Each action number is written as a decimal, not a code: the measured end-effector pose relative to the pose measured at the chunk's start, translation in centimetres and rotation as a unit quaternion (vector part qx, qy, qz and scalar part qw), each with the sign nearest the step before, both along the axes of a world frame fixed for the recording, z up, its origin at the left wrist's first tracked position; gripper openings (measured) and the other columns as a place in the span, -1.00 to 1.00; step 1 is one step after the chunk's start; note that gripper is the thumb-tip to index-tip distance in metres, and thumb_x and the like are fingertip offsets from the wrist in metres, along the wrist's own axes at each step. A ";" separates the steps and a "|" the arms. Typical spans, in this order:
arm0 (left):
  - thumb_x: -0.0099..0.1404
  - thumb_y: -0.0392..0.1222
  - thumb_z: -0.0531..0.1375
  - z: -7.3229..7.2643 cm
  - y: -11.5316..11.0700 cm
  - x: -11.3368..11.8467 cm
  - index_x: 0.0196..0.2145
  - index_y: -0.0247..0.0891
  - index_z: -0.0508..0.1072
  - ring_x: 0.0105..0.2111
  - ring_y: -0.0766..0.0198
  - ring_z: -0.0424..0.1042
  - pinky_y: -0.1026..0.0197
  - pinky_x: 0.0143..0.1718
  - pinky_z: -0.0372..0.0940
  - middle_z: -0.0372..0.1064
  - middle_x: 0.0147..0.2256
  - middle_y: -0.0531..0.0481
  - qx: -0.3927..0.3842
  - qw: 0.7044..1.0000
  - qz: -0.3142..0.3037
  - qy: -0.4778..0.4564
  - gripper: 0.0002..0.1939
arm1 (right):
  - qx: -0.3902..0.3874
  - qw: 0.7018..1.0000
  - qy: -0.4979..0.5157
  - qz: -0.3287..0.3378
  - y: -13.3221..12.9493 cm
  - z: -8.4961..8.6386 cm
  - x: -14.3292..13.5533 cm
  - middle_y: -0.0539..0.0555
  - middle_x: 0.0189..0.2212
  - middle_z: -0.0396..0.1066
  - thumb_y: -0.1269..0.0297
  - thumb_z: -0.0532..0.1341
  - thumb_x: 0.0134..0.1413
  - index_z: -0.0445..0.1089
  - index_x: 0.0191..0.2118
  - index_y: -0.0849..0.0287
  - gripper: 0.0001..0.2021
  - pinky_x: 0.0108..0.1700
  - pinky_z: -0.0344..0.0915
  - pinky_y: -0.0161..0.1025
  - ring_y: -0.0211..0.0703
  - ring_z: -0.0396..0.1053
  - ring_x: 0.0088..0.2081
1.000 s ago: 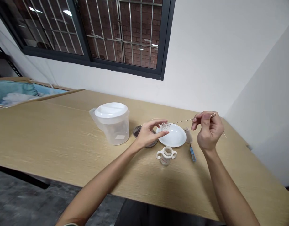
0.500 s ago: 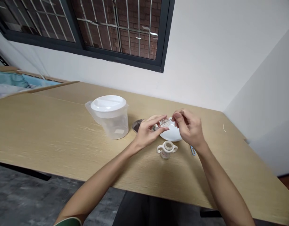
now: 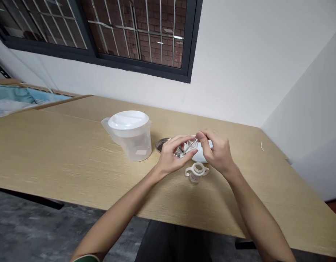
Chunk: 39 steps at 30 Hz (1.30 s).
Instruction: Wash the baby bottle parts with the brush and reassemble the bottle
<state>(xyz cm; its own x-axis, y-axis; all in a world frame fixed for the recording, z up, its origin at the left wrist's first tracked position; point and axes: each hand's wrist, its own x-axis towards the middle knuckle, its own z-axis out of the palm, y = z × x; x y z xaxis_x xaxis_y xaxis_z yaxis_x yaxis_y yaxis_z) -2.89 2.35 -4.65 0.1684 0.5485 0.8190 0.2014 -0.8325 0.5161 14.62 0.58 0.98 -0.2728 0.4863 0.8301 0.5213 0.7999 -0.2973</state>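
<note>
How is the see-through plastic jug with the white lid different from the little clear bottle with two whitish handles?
The jug is much bigger than the bottle. The jug has its lid on; the bottle's mouth is open. The jug stands farther left than the bottle. Both are see-through and upright on the tan table.

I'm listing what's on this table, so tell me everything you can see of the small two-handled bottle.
The bottle is small and squat, with a see-through body, perhaps glass or plastic, and faint reddish marking too small to read. A cream collar with two curved handles, one on either side, rings it near its open, uncapped mouth. It stands upright on the wood-look table, on the near side of the white bowl. Neither the left hand nor the right hand touches it.
</note>
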 end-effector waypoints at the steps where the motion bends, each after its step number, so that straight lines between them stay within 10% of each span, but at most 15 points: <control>1: 0.23 -0.22 0.35 0.0 0.3 0.1 0.00 -0.24 0.52 -0.29 0.26 0.47 0.22 -0.26 0.38 0.53 -0.14 -0.14 0.004 1.000 0.009 0.012 -0.64 | 0.023 0.999 0.020 -0.025 0.2 0.2 0.1 0.00 -0.44 0.42 0.29 0.09 0.37 0.40 -0.29 0.14 -0.80 -0.30 0.28 -0.29 -0.26 0.37 -0.37; 10: 0.23 -0.11 0.34 -1.5 4.2 -1.3 -0.07 -0.26 0.55 -0.41 0.30 0.47 0.22 -0.26 0.40 0.57 -0.29 -0.04 -0.011 0.992 0.110 0.053 -0.67 | 0.182 0.930 0.283 -0.147 0.0 4.3 2.9 -0.01 -0.43 0.34 0.22 0.09 0.38 0.33 -0.36 0.14 -0.75 -0.45 0.26 -0.26 -0.29 0.34 -0.48; 39: 0.21 -0.16 0.37 -3.5 2.5 -1.7 0.05 -0.22 0.52 -0.19 0.15 0.51 0.12 -0.13 0.41 0.54 -0.14 -0.18 -0.038 0.997 0.054 -0.042 -0.57 | 0.162 0.986 0.047 -0.013 1.2 1.2 -0.7 0.02 -0.42 0.39 0.43 0.09 0.34 0.35 -0.24 0.11 -0.85 -0.30 0.29 -0.22 -0.22 0.34 -0.37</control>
<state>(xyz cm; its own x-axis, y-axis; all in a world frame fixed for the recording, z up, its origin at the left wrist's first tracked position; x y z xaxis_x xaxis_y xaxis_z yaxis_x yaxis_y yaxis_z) -4.55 4.80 -8.13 0.0377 0.6208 0.7830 0.2412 -0.7661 0.5958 13.90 1.81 2.20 -0.1785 0.1975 0.9639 0.5248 0.8478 -0.0765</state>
